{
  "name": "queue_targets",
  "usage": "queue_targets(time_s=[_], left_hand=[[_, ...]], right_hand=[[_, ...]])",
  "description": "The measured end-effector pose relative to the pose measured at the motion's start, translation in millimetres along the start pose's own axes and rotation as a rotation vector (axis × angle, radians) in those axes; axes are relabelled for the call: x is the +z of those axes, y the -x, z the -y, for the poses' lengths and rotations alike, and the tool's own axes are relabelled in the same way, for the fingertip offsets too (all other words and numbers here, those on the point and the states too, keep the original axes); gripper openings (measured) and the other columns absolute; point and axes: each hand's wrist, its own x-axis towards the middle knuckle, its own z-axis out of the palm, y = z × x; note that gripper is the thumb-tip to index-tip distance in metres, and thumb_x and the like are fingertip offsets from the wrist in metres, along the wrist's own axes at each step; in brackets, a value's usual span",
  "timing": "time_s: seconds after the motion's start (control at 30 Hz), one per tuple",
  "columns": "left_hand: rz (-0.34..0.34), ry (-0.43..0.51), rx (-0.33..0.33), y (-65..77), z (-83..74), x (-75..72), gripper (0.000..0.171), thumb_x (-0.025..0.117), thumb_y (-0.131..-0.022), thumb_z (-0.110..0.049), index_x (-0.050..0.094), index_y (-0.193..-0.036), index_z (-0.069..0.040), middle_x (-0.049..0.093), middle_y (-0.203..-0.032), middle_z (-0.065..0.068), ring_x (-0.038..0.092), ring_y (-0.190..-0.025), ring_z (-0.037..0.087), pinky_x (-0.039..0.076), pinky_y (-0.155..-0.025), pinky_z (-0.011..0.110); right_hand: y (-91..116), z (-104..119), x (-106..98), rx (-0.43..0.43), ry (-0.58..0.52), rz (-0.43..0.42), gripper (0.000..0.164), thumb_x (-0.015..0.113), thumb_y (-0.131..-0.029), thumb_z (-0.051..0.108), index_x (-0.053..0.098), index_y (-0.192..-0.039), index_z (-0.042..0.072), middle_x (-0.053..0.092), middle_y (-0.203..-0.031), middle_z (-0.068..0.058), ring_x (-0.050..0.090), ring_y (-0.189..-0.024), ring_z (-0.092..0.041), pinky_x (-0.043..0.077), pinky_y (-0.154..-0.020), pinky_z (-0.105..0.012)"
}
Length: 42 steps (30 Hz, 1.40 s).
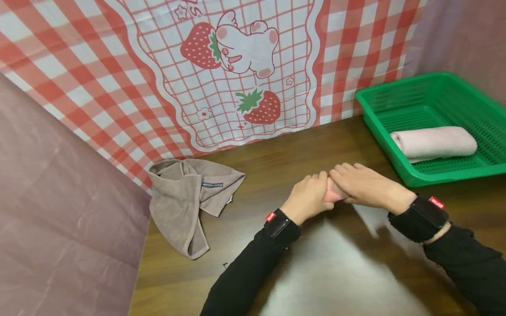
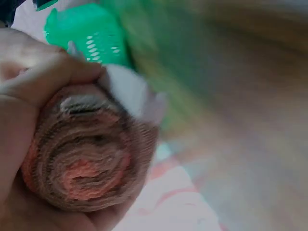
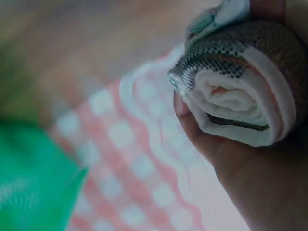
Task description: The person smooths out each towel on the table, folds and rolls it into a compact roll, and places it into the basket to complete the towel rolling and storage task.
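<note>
Both hands meet above the wooden table, gripping a small rolled-up pink towel (image 1: pixel 335 190) between them. My left hand (image 1: pixel 309 196) wraps one end, and its spiral of brownish and coral layers (image 2: pixel 84 159) faces the left wrist view. Around the other end curl the fingers of my right hand (image 1: pixel 365 186). The right wrist view shows that end as whitish coils with a dark patterned strip (image 3: pixel 231 98). Most of the roll is hidden under the fingers in the head view.
A crumpled grey-brown towel (image 1: pixel 178 197) lies at the table's left. At the right stands a green plastic basket (image 1: pixel 415 177) with a rolled pale pink towel (image 1: pixel 439 142) inside. A red-and-white checked cloth with strawberries (image 1: pixel 348 57) hangs behind the wooden table (image 1: pixel 178 281).
</note>
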Motion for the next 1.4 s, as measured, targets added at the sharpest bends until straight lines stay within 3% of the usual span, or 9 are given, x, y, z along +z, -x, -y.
queue_targets(time_s=[0.13,0.3,0.4,0.57,0.73,0.87,1.03,1.2,1.4], left_hand=[[-0.14,-0.004,0.078,-23.9,-20.0,-18.2,0.058,0.074,-0.083,-0.051,0.052,-0.118,-0.01,0.06,-0.1,-0.002,0.06,-0.091,0.014,0.051,-0.082,0.025],[-0.221,0.043,0.191,-50.5,-49.5,-29.7,0.062,0.054,-0.096,-0.055,0.044,-0.138,-0.011,0.059,-0.112,-0.001,0.057,-0.103,0.014,0.046,-0.094,0.023],[-0.165,0.037,0.225,-68.9,-71.4,-34.8,0.061,0.047,-0.101,-0.052,0.037,-0.146,-0.013,0.057,-0.117,-0.001,0.055,-0.109,0.013,0.044,-0.096,0.021],[-0.025,0.03,0.23,-106.4,-107.4,-37.3,0.063,0.044,-0.101,-0.051,0.029,-0.153,-0.019,0.053,-0.124,-0.005,0.05,-0.116,0.008,0.039,-0.099,0.017],[0.019,0.102,0.225,-133.9,-129.7,-30.4,0.068,0.043,-0.1,-0.056,0.022,-0.157,-0.025,0.053,-0.132,-0.01,0.048,-0.123,0.003,0.037,-0.104,0.016],[0.035,0.094,0.218,-148.8,-140.8,-21.5,0.067,0.04,-0.099,-0.058,0.023,-0.156,-0.026,0.056,-0.126,-0.01,0.054,-0.116,0.002,0.041,-0.098,0.017],[0.116,0.053,0.167,-158.7,-149.6,-6.2,0.062,0.043,-0.098,-0.061,0.032,-0.149,-0.028,0.058,-0.124,-0.013,0.056,-0.115,0.001,0.041,-0.096,0.022],[0.168,0.03,0.103,-166.7,-154.6,0.7,0.054,0.045,-0.096,-0.064,0.04,-0.138,-0.03,0.061,-0.122,-0.014,0.058,-0.11,0.0,0.046,-0.09,0.022],[0.264,-0.032,0.002,-179.7,-163.9,0.6,0.039,0.047,-0.098,-0.06,0.054,-0.13,-0.039,0.061,-0.126,-0.019,0.056,-0.113,-0.002,0.039,-0.095,0.025]], right_hand=[[18,-27,-32,0.008,0.063,-0.089,0.052,0.09,-0.066,0.018,0.054,-0.102,0.007,0.055,-0.093,-0.006,0.054,-0.089,-0.025,0.046,-0.071,-0.042],[54,-61,-66,0.075,0.069,-0.069,0.061,0.092,-0.062,0.015,0.056,-0.11,0.004,0.059,-0.1,-0.009,0.057,-0.096,-0.029,0.05,-0.078,-0.048],[79,-81,-77,0.092,0.089,-0.066,0.068,0.095,-0.058,0.014,0.057,-0.113,0.002,0.062,-0.1,-0.008,0.059,-0.092,-0.027,0.051,-0.075,-0.046],[115,-111,-82,0.188,0.093,-0.057,0.059,0.095,-0.055,0.012,0.061,-0.104,0.005,0.06,-0.09,-0.001,0.056,-0.08,-0.021,0.047,-0.064,-0.042],[136,-133,-78,0.239,0.092,-0.053,0.054,0.094,-0.055,0.009,0.061,-0.098,0.005,0.058,-0.086,-0.002,0.055,-0.078,-0.023,0.047,-0.064,-0.043],[143,-145,-73,0.273,0.076,0.011,0.05,0.091,-0.059,0.005,0.06,-0.099,0.001,0.06,-0.088,-0.005,0.058,-0.081,-0.028,0.049,-0.068,-0.047],[144,-152,-59,0.365,-0.019,0.128,0.051,0.09,-0.067,0.015,0.063,-0.108,0.002,0.064,-0.096,-0.005,0.06,-0.091,-0.031,0.05,-0.075,-0.05],[145,-159,-50,0.36,-0.095,0.112,0.052,0.092,-0.065,0.023,0.067,-0.108,0.007,0.064,-0.094,0.003,0.059,-0.086,-0.02,0.05,-0.075,-0.038],[140,-167,-53,0.417,-0.26,0.256,0.052,0.087,-0.073,0.021,0.067,-0.114,-0.006,0.067,-0.109,-0.01,0.063,-0.095,-0.028,0.051,-0.076,-0.032]])
